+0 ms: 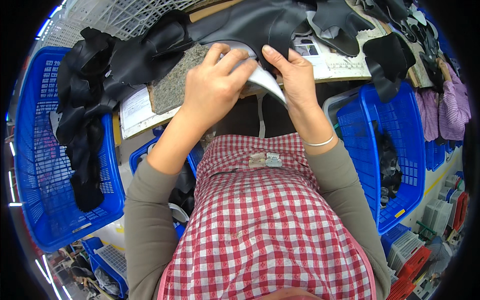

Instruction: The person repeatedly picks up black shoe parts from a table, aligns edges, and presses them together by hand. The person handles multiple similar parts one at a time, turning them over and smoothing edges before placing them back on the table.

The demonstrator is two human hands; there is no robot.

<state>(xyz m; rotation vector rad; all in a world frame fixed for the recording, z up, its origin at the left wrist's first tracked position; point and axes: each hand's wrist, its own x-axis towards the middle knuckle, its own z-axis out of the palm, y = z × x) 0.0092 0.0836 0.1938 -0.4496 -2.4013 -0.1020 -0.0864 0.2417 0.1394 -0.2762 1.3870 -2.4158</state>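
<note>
Blue plastic baskets (45, 200) with lattice walls flank the desk (350, 65), well out from the fingers on either side. Black leather pieces (150, 50), supple and matte, drape just beyond them. Between both hands sits a curved pale-lined black piece (267, 82): the left hand (212, 90) pinches its near edge, the right hand (295, 75) clamps its top (thumb forward). Folding it well probably calls for even pressure along the curve.

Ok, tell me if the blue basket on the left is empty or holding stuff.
Holding stuff: black pieces hang over the blue basket's rim and down inside it.
</note>
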